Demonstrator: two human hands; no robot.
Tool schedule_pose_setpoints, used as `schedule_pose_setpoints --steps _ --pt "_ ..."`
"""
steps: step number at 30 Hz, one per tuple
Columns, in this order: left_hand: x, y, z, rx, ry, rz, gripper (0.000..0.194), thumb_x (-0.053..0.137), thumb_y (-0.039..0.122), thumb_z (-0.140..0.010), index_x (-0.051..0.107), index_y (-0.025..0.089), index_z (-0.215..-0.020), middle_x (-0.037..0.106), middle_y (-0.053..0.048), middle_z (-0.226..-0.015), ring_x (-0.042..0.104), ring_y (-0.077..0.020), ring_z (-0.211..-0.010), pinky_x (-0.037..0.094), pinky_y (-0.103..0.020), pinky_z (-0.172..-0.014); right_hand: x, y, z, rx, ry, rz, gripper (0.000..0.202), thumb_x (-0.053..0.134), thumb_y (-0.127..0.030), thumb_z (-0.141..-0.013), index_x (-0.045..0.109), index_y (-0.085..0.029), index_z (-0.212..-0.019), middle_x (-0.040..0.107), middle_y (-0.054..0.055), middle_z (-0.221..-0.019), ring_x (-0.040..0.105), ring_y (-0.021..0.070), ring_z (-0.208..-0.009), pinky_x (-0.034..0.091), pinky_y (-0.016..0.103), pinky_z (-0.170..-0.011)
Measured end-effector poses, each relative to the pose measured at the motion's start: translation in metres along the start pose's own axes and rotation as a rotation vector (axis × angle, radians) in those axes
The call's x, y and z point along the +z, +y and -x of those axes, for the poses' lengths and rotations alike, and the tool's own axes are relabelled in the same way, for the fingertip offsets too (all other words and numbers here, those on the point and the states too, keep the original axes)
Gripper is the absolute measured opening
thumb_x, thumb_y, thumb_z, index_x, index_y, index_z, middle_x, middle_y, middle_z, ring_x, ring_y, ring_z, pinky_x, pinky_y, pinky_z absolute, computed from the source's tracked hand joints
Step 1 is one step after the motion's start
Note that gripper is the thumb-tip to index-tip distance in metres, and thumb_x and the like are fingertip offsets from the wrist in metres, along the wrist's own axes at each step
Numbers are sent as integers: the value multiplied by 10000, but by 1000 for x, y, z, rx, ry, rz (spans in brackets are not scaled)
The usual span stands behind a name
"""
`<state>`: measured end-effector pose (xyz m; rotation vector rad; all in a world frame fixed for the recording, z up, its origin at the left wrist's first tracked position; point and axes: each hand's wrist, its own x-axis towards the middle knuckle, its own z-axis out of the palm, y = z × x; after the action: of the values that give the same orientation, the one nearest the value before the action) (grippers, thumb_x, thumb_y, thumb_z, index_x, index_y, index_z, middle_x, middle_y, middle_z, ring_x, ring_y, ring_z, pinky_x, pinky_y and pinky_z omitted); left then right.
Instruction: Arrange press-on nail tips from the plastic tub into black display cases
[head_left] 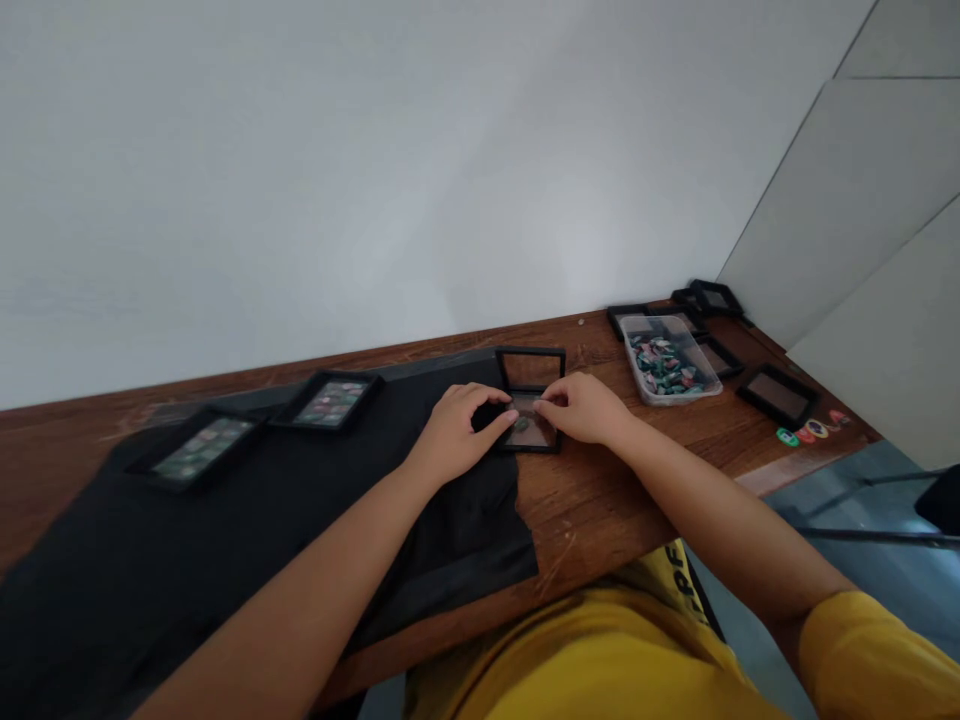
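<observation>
A small black display case (530, 447) with a clear window lid stands hinged open in front of me, at the right edge of a black cloth (465, 560). A greenish stone (520, 424) lies inside it. My left hand (459, 428) reaches over the case's left side, thumb and index fingertips drawn close together. From the right, my right hand (589, 408) has its thumb and index finger pinched over the case's interior. Whatever either pinch holds is too small or hidden to make out.
Two black cases filled with stones, one nearer (199, 450) and one farther (330, 402), lie on the cloth at left. A clear plastic tub (671, 398) of wrapped-looking green and pink pieces stands at right. More black cases (778, 395) and several colourful round pieces (816, 429) sit beyond it.
</observation>
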<state>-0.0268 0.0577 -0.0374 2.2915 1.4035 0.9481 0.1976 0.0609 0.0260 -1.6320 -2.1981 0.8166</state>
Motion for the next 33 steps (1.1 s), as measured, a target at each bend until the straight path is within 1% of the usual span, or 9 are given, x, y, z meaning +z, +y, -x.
schedule_pose_setpoints --steps 3,5,8,11,17,19,22,24,33 --pt "-5 -6 3 27 -38 33 407 658 628 -936 778 271 -1090 779 -72 -1113 672 -311 -1106 517 -522 -1045 -2 -2 2 27 -5 12 318 659 -327 -995 841 -182 -779 696 14 -652 535 130 -614 311 280 -598" --pt "-7 -8 5 36 -62 25 428 682 645 -919 787 295 -1141 769 -68 -1155 656 -318 -1152 504 -538 -1079 -2 -2 2 31 -6 -6 298 675 -330 -986 857 -193 -793 717 15 -673 556 134 -629 319 278 -599" --pt "-7 -9 6 29 -72 -11 401 696 619 -924 791 326 -1180 742 -68 -1226 619 -331 -1231 474 -570 -1130 -1 0 0 24 -17 -76 203 725 -285 -947 876 -194 -845 775 24 -748 611 140 -677 357 265 -610" --pt "-6 -7 6 36 -73 -47 343 703 588 -935 804 341 -1151 714 -67 -1283 584 -341 -1283 444 -593 -1166 1 3 -3 -4 -21 -158 134 751 -214 -913 871 -169 -875 809 40 -814 651 138 -720 409 246 -638" --pt "1 3 6 36 -85 -115 285 723 541 -934 822 359 -1130 676 -70 -1350 515 -372 -1339 426 -618 -1161 6 8 -7 -29 -19 -275 109 727 -147 -891 828 -147 -849 779 29 -762 652 119 -674 454 233 -651" --pt "3 7 5 46 -70 -119 266 720 516 -940 829 360 -1126 684 -76 -1301 535 -364 -1277 460 -596 -1111 6 9 -8 -17 -27 -294 92 726 -133 -880 816 -141 -862 772 29 -770 660 121 -689 458 233 -653" --pt "4 12 4 58 -54 -115 232 705 484 -949 848 349 -1072 696 -71 -1101 574 -306 -1066 517 -512 -990 7 10 -8 -24 -33 -292 85 721 -131 -878 805 -145 -889 756 21 -762 658 121 -692 455 238 -661" --pt "4 14 3 55 -51 -115 221 716 485 -940 854 336 -1028 685 -63 -1014 565 -282 -983 528 -470 -934 6 10 -8 -42 -30 -267 88 719 -138 -883 803 -151 -901 741 10 -745 642 117 -681 443 239 -659" --pt "1 15 1 120 -7 8 171 726 431 -947 815 285 -934 754 -54 -1007 638 -271 -1029 534 -445 -963 3 7 -4 -48 0 -72 124 735 -200 -904 843 -173 -956 752 17 -787 614 127 -705 407 258 -674"
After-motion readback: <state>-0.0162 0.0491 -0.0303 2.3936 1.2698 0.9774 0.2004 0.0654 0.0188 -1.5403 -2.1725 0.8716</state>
